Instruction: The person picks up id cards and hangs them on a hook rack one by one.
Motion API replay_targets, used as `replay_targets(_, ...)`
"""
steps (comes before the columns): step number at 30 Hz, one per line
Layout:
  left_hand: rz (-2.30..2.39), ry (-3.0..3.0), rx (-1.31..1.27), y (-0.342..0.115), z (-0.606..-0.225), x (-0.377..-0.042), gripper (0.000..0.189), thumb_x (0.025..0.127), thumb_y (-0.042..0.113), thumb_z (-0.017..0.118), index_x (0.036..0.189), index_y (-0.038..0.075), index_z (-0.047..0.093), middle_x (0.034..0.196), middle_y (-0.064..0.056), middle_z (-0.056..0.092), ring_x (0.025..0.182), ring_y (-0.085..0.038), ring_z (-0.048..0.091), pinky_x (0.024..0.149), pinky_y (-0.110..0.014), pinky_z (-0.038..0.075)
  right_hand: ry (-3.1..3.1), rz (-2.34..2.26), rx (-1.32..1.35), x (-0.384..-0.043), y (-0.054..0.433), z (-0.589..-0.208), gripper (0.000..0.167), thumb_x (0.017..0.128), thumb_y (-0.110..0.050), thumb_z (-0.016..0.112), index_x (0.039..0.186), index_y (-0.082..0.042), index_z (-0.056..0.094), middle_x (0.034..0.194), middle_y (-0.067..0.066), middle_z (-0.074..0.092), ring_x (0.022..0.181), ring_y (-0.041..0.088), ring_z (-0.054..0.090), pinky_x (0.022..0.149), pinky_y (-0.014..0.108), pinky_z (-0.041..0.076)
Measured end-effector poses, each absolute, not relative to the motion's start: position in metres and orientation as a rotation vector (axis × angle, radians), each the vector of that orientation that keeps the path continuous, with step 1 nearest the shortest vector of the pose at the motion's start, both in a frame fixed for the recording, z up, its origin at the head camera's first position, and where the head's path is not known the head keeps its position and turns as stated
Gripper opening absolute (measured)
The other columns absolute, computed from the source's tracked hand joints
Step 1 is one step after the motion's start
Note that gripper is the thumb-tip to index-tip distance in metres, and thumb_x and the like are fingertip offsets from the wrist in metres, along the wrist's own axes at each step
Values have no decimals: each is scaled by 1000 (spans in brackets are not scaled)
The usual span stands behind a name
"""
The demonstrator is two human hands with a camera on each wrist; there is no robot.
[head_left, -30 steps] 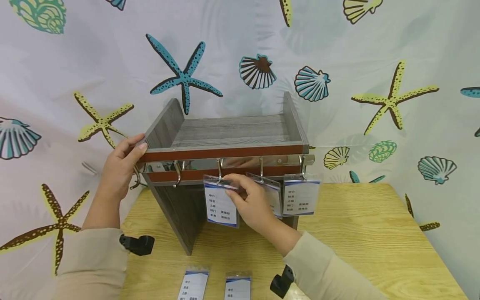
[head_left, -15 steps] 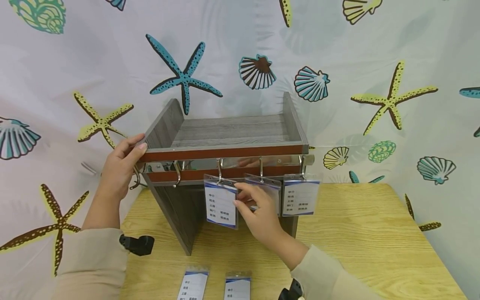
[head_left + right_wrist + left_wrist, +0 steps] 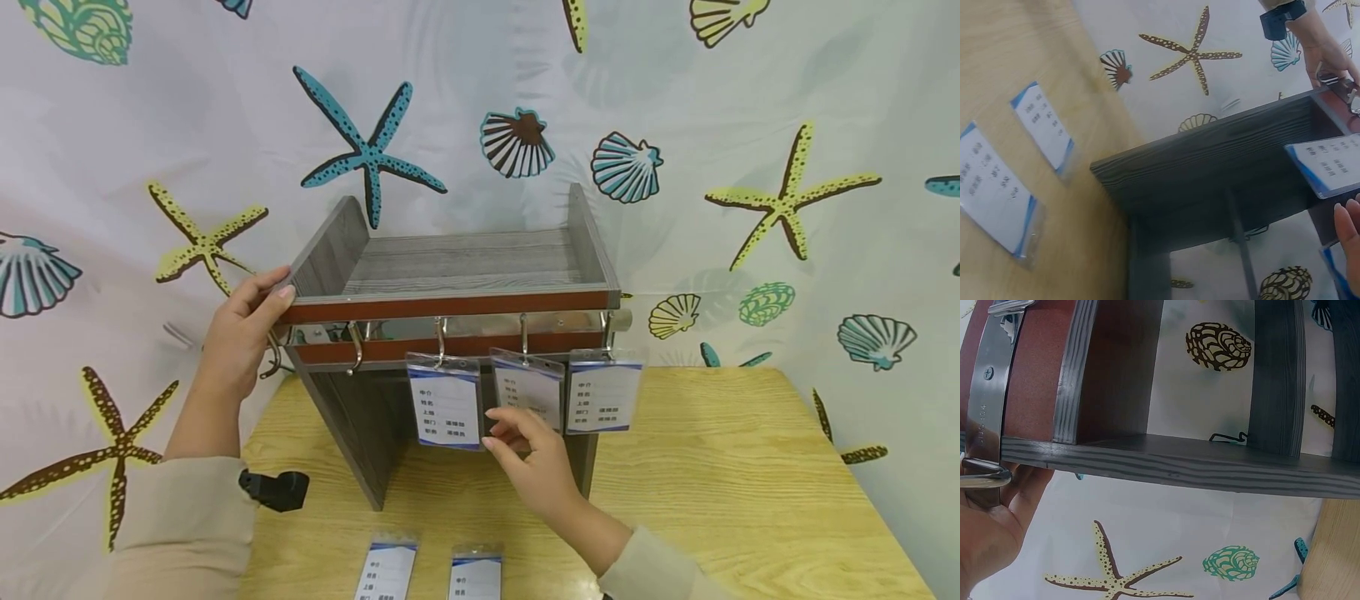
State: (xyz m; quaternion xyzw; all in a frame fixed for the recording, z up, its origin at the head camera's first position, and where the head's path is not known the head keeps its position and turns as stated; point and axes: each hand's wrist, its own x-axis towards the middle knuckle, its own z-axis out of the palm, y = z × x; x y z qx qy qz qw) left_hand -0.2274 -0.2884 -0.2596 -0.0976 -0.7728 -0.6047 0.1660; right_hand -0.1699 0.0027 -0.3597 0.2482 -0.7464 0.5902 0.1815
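Note:
My left hand (image 3: 238, 337) grips the left front corner of a grey wooden shelf unit (image 3: 465, 260), its thumb along the corner. A metal hook rail (image 3: 495, 325) runs along the unit's red-brown front. Three clear-sleeved name badges hang from its hooks: a left badge (image 3: 447, 408), a middle badge (image 3: 527, 385) and a right badge (image 3: 603, 396). Just right of the left badge's lower edge, my right hand (image 3: 543, 462) holds nothing, its fingers loosely bent, and overlaps the middle badge's lower part. In the right wrist view, fingertips (image 3: 1344, 225) show below a hanging badge (image 3: 1329, 164).
Two more badges, one on the left (image 3: 387, 571) and one on the right (image 3: 476, 575), lie on the wooden table (image 3: 720, 483) in front of the unit. A bare hook (image 3: 354, 348) sits left of the hanging badges. Behind stands a patterned curtain (image 3: 465, 50).
My right hand has let go of the left badge and drawn down and to the right. That badge now hangs by itself on its hook. The left hand has stayed put.

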Motion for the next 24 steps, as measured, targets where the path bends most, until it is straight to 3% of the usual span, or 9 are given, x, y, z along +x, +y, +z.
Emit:
replay_targets(6, -1750, -2180, -292, -288, -260, -227, 49, 88, 27, 49, 132, 8, 36, 97, 0, 42, 80, -10, 42, 64, -18, 37, -2238, 1724, 619, -168, 6, -377, 22, 76, 5, 61, 97, 6, 57, 82, 13, 55, 73, 21, 52, 65, 25, 45)
replay_targets(15, -1760, -2167, -310, -289, -260, -228, 47, 89, 26, 48, 131, 8, 37, 98, 1, 42, 79, -10, 42, 64, -18, 36, -2408, 1863, 539, -187, 10, -438, 28, 77, -12, 65, 102, 0, 56, 85, 8, 55, 77, 17, 52, 68, 24, 45)
replay_targets(24, -1767, -2152, -315, -290, -261, -228, 47, 89, 26, 49, 131, 8, 38, 99, 1, 42, 81, -9, 42, 65, -18, 36, -2506, 1823, 559, -192, 12, -477, 26, 76, -9, 66, 96, 6, 58, 83, 12, 57, 74, 16, 52, 65, 22, 45)
